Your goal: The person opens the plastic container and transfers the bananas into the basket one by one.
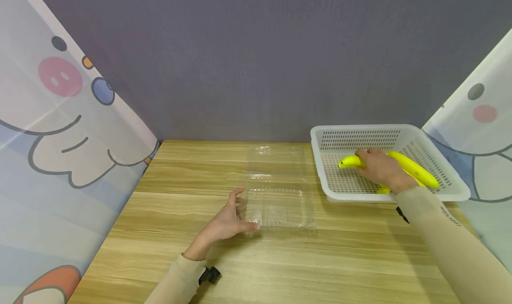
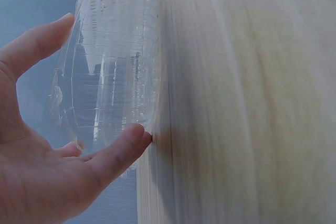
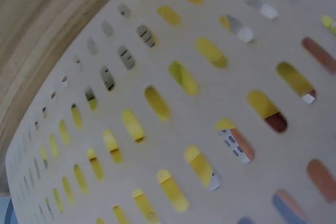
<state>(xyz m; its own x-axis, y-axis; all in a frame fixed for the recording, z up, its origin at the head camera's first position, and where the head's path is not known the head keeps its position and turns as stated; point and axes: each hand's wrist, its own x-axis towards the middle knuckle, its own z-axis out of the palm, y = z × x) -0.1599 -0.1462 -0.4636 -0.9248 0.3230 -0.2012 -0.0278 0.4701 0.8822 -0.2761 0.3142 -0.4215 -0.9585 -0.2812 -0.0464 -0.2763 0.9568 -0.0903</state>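
A clear plastic clamshell container (image 1: 280,206) lies unfolded on the wooden table, its lid (image 1: 276,159) laid back toward the wall. My left hand (image 1: 230,217) is spread at its left end, thumb by the front corner. In the left wrist view, the left fingertips (image 2: 134,132) rest against the lower part of the container (image 2: 113,61). My right hand (image 1: 380,166) reaches into a white plastic basket (image 1: 326,188) and grips a yellow banana (image 1: 350,162) from above. Another banana (image 1: 416,168) lies to the right of that hand, and more yellow shows below it.
The basket's slotted wall (image 3: 173,114) fills the right wrist view, yellow showing through the slots. Behind the table (image 1: 160,233) rises a grey wall (image 1: 256,73). Cartoon-printed panels (image 1: 76,130) flank both sides.
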